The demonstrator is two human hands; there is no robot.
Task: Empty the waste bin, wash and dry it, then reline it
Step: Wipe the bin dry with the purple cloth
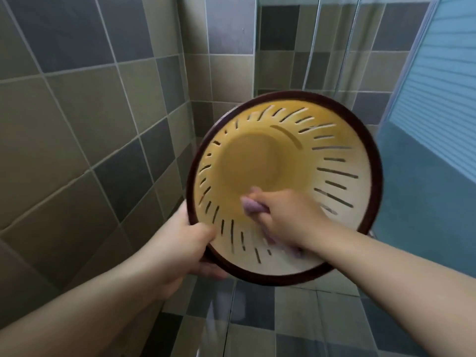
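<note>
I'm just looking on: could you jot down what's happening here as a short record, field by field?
place: tiled bathroom corner, grey and beige wall tiles
item: round yellow waste bin with slotted sides and a dark brown rim, held up with its opening toward the camera
left hand: grips the bin's rim at the lower left
right hand: inside the bin, closed on a purple cloth pressed to the inner wall
liner: none visible
stage: wiping the inside; wet or dry unclear
</note>
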